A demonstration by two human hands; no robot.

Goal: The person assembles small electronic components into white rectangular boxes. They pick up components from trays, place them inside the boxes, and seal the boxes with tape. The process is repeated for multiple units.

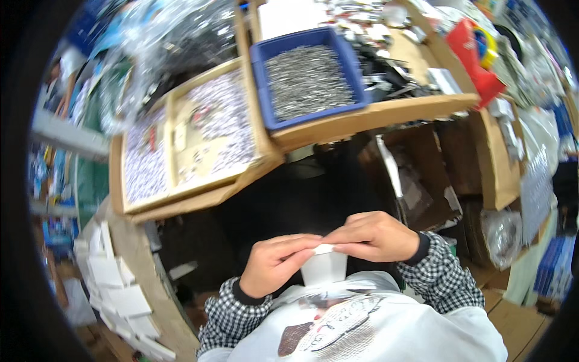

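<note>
Close to my body stands a small white box [324, 269], upright, with plain sides and a top edge that my fingers partly cover. My left hand [278, 260] is closed on its top left, thumb toward me and fingers along the far side. From the right, my right hand [375, 236] pinches the same top edge, its fingertips meeting those of the left. Both hands press the top together; whether anything lies inside the box is hidden. Black-and-white checked sleeves cover both forearms.
Ahead is a blue bin [268, 84] of small metal pieces. Left of it, a divided wooden tray [173, 148] holds many small white-purple parts. White flat boxes [129, 300] pile up at the lower left. An open cardboard box [449, 196] sits to the right.
</note>
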